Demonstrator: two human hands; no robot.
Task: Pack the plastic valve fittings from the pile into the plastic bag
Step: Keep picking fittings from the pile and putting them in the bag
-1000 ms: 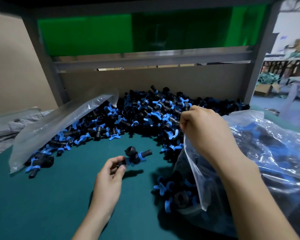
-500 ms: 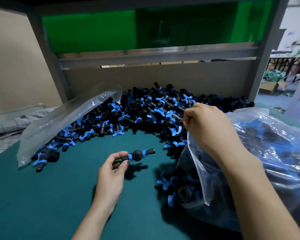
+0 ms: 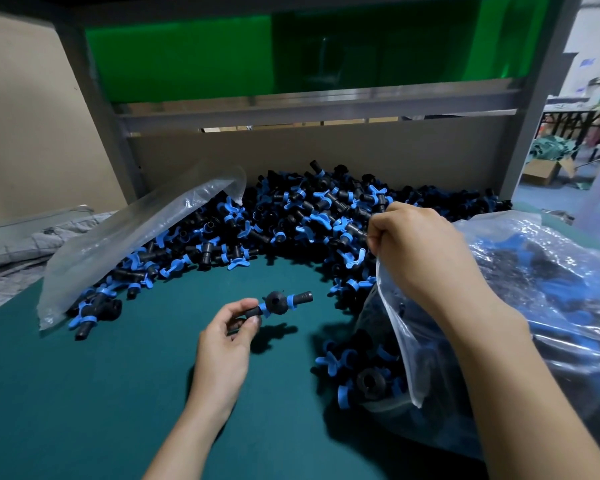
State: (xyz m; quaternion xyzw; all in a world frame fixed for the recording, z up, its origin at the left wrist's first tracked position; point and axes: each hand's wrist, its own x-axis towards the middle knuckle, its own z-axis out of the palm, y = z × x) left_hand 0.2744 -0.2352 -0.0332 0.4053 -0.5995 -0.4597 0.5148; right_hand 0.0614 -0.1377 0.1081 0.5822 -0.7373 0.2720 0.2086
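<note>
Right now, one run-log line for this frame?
left hand: pinches one valve fitting | right hand: grips plastic bag rim, lifted | pile: behind both hands | state: fitting not yet bagged

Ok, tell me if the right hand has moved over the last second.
No. The right hand still holds the bag edge at the same spot against the pile; only the camera shifted slightly.

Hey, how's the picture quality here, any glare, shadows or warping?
Head view: glare speckles the plastic bag gripped by the right hand; the fitting in the left hand casts a soft shadow on the mat; shelf posts bow from wide-angle distortion.
</note>
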